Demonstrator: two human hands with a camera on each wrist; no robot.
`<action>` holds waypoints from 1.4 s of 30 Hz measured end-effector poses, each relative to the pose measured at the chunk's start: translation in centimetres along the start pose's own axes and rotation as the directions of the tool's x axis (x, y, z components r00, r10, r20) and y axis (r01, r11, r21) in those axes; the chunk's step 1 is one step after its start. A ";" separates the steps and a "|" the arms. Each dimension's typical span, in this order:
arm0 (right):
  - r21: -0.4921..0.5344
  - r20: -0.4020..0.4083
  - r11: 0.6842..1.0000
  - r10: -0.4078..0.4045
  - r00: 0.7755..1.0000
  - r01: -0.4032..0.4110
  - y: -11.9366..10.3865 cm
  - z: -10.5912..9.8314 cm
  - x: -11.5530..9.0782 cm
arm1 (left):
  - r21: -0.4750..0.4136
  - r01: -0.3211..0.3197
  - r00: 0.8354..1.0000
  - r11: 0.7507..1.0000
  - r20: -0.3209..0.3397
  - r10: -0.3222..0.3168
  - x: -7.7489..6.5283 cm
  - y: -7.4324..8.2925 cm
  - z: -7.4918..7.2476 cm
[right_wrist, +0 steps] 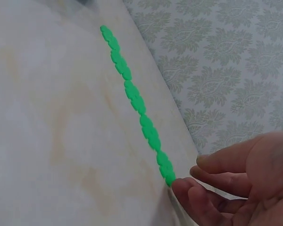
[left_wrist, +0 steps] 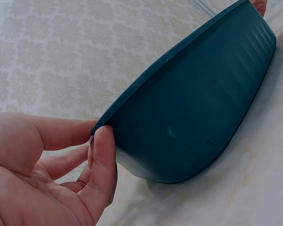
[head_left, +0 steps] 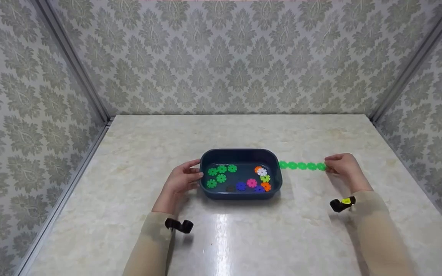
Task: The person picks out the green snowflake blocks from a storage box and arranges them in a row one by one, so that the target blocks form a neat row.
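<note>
My left hand (head_left: 182, 178) holds a dark blue plastic basin (head_left: 240, 196) by its left end. In the left wrist view, the hand's fingertips (left_wrist: 104, 134) pinch the basin's rim at one corner. Right of the basin stretches a straight chain of several green snowflake discs (head_left: 302, 166). At the chain's right end is my right hand (head_left: 343, 166); a fingertip (right_wrist: 181, 186) overlaps the last disc while another digit stands apart. Loose green discs (head_left: 221, 178) lie in the basin's left part.
Mixed-colour discs, including a pink one (head_left: 252, 183), a white one (head_left: 262, 171) and a blue one (head_left: 241, 186), lie in the basin's right part. A pale marble-look table (head_left: 159, 142) lies beneath. Patterned walls (head_left: 221, 65) rise behind it and at both sides.
</note>
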State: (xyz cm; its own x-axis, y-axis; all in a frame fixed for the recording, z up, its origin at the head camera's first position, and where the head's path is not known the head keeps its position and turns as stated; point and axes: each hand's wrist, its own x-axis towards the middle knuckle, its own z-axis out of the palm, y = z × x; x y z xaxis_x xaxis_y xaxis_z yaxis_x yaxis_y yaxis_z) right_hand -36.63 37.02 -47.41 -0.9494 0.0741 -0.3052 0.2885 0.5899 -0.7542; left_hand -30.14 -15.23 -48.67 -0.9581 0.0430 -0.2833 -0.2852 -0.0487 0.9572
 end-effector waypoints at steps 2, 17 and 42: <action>-0.011 -0.005 1.000 -0.008 1.000 0.008 -0.3 0.1 0.0 | 0.000 0.002 1.000 1.000 0.000 -0.002 0.0 0.0 0.0; 0.100 0.091 0.983 -0.164 0.982 0.154 -5.3 2.0 -2.1 | 0.018 -0.010 1.000 1.000 0.001 0.010 0.1 0.1 -0.2; 0.182 0.187 0.936 -0.334 0.924 0.302 -13.1 11.0 -3.8 | 0.029 -0.001 1.000 1.000 -0.007 0.002 0.1 0.0 0.0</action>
State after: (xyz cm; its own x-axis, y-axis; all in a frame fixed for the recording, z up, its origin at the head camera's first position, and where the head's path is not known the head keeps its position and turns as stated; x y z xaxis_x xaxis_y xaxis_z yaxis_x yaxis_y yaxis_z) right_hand -35.38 20.14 -42.77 -0.9502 -0.2792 -0.1384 0.0060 0.4278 -0.9039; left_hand -30.20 -15.27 -48.65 -0.9587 0.0362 -0.2820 -0.2828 -0.0196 0.9590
